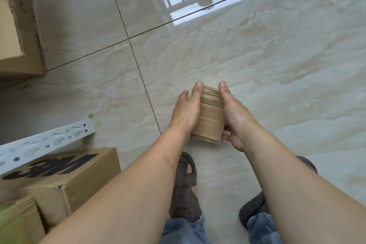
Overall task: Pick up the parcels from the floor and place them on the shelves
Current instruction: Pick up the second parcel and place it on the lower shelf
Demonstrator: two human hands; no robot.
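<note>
A small brown cardboard parcel [210, 116], wrapped in tape bands, sits between my two hands over the tiled floor. My left hand [186, 109] presses flat against its left side, fingers stretched forward. My right hand [233, 113] clasps its right side, with the thumb curled under the near corner. Whether the parcel still rests on the floor or is just above it, I cannot tell. A white perforated shelf upright [47, 140] shows at the lower left.
A cardboard box with black lettering [65, 176] stands on the shelf at the lower left, another box [17, 222] beside it. A large carton [13, 25] sits at the upper left. My feet in dark sandals [185, 186] stand below the parcel on glossy beige tiles [277, 65].
</note>
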